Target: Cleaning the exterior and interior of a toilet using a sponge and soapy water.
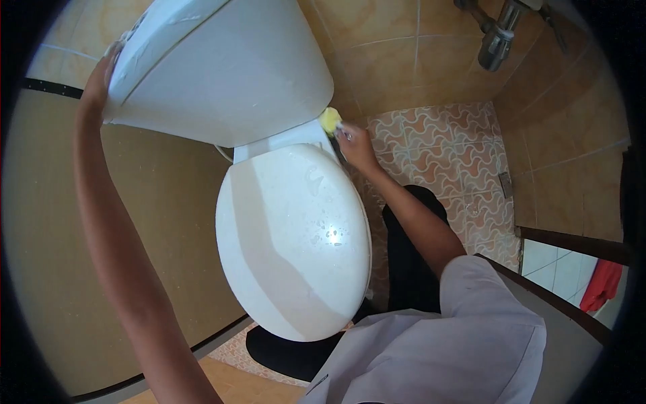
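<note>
A white toilet tank (242,76) with whitish smears along its lid edge (156,38) fills the upper left. My left hand (103,76) lies against the tank's left side at the lid; its fingers are mostly hidden. A yellow sponge (330,120) is in the fingers of my right hand (355,144). It is by the tank's lower right corner, beside the back of the white toilet bowl (280,141). The toilet lid (298,227) is down, with water drops on its right part and a shadow across its left.
A beige partition panel (166,202) stands close on the left. Tiled walls (373,55) bound the back and right, with a metal valve (497,45) at upper right. Patterned floor tiles (434,141) carry a drain grate (505,185). Red cloth (601,285) shows beyond the doorway.
</note>
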Demonstrator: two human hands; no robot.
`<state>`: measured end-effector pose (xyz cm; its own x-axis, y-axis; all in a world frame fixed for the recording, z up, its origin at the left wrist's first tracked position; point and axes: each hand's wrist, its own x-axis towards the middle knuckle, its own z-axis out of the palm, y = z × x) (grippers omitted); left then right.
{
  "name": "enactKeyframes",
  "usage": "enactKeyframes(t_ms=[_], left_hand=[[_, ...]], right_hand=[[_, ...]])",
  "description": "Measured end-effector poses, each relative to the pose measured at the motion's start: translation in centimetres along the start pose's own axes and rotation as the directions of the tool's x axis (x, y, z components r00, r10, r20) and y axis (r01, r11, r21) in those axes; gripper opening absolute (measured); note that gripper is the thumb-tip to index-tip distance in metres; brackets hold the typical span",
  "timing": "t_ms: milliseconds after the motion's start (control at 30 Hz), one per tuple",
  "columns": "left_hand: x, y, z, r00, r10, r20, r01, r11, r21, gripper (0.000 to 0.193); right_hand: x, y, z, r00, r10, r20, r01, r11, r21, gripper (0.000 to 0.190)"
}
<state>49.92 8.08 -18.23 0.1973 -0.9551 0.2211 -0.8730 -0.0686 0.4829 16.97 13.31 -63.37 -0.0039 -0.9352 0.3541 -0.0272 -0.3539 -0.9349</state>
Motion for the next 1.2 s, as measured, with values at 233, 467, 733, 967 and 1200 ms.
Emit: enactKeyframes(t_ms=[233,467,733,967,1200], left_hand=[[1.3,-0.2,0.6,0.997,0.075,-0.005,-0.075,0.997,-0.002,0.059],[-0.2,-0.7,-0.9,0.995,-0.087,-0.055,0.082,0.992,-0.092,0.058],[1.4,-1.4,-0.7,0.997,0.071,-0.027,-0.070,0.997,0.037,0.058],[3.0,-3.0,-0.3,0.997,0.073,-0.028,-0.072,0.996,0.043,0.060],[-1.6,3.3,0.5,0.995,-0.015,-0.099,0.063,0.864,0.500,0.060]], right_hand=[[4.1,-2.0,-0.5,0.957,0.204,0.206,-0.199,0.979,-0.047,0.031],[-2.3,-2.8,-2.1,0.985,0.045,0.166,-0.055,0.997,0.056,0.015],[0.8,-4.1,-3.0,0.955,0.115,0.274,-0.066,0.981,-0.182,0.016],[2.3,-7.6,-6.9,0.867,-0.246,0.433,0.397,0.866,-0.304,0.023],[7.5,-12.5,-5.0,0.623,-0.022,0.782,0.592,0.667,-0.452,0.029]])
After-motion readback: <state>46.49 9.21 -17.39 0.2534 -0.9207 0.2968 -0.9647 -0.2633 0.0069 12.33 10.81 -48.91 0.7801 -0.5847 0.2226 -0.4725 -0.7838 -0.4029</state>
